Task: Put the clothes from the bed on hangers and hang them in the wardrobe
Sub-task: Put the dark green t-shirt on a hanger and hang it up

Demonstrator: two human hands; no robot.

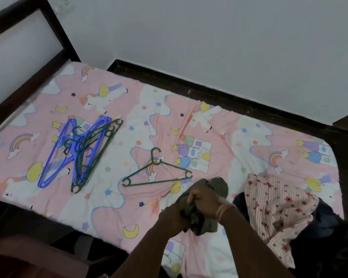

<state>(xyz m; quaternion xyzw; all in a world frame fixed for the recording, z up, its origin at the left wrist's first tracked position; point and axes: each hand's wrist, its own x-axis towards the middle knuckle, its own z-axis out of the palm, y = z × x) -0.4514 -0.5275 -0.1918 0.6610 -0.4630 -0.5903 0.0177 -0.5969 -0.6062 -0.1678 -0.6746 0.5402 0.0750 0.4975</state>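
An olive garment (213, 197) was gripped by both hands above the bed (109, 197). The left hand (173, 219) and right hand (205, 201) were held together, fingers clenched in its cloth.

Olive garment (217, 187) in both hands' grip

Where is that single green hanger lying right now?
In the head view, the single green hanger lies flat on the bed sheet near the middle, apart from the pile of hangers to its left, just beyond the olive garment both hands grip.
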